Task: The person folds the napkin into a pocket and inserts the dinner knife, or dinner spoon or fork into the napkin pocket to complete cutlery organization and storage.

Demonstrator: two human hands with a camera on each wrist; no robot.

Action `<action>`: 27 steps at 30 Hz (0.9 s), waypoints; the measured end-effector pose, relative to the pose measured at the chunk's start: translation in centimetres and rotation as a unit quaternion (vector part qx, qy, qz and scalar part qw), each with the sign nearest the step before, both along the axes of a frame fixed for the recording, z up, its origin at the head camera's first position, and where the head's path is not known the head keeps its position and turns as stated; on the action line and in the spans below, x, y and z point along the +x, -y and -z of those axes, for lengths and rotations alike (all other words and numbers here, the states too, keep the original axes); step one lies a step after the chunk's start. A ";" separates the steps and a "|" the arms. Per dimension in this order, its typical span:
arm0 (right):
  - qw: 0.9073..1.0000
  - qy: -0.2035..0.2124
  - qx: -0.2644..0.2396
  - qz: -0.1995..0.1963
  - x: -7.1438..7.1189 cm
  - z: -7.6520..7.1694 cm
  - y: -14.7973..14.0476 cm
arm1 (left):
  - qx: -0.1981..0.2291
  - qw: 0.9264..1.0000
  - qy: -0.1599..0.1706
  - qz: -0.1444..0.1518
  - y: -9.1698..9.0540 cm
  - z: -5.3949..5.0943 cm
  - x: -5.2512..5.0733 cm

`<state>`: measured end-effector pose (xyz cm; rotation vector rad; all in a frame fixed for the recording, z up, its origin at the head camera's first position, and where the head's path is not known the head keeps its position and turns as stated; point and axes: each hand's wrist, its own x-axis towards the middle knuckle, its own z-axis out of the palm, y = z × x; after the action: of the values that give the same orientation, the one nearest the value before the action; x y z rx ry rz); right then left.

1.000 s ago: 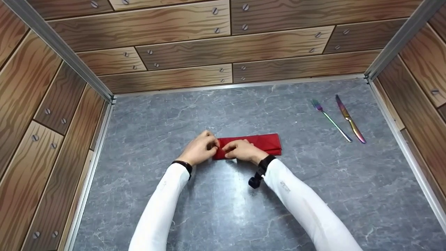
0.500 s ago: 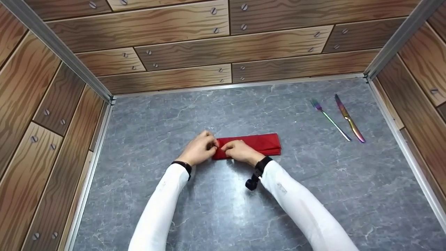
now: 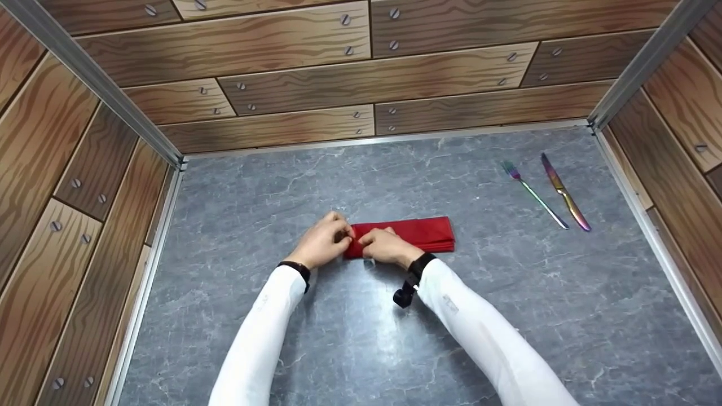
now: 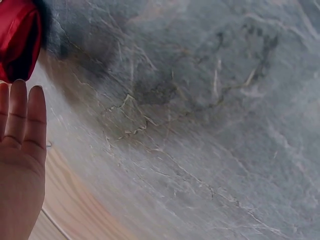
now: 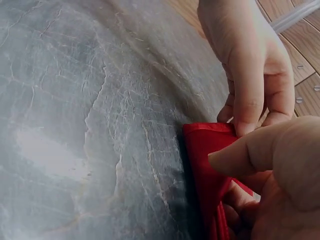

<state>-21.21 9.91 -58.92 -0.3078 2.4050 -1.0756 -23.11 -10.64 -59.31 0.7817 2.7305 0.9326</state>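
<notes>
A red cloth napkin (image 3: 426, 230), folded into a long strip, lies in the middle of the grey surface in the head view. At its left end my left hand (image 3: 320, 241) pinches the cloth; the right wrist view shows that thumb pressing near the corner. My right hand (image 3: 389, 247) grips the near edge close by, its thumb over the top layer and some fingers tucked under the cloth (image 5: 202, 150). Part of the strip is hidden behind this hand. In the left wrist view only some fingers of the left hand (image 4: 20, 150) show, touching the cloth's end (image 4: 22, 35).
A rainbow-coloured fork (image 3: 535, 194) and a matching knife (image 3: 566, 193) lie apart at the back right. Wood-patterned panels (image 3: 293, 84) wall in the back and both sides. A small black camera (image 3: 403, 298) hangs from the right wrist.
My right hand and wrist have shifted slightly left, and its fingers have drawn together on the near edge. The left hand keeps its place at the napkin's left end.
</notes>
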 end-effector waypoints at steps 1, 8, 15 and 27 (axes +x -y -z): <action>1.000 -0.003 0.008 -0.001 0.0 0.0 0.1 | 0.000 1.000 -0.001 0.002 0.0 0.0 0.0; 1.000 -0.011 0.028 0.002 0.2 0.0 0.4 | 0.002 1.000 -0.007 0.004 0.0 0.1 -0.2; 0.998 -0.023 -0.018 0.050 0.6 0.8 0.3 | 0.000 1.000 0.002 -0.012 -0.1 0.4 -0.1; 0.972 -0.147 -0.145 0.115 1.0 1.2 -3.6 | -0.049 0.996 -0.074 -0.026 -0.5 1.2 0.3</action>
<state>-20.23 13.49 -60.12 -0.3083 2.5850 -1.5936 -22.85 -10.11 -60.47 0.7945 2.9117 0.7732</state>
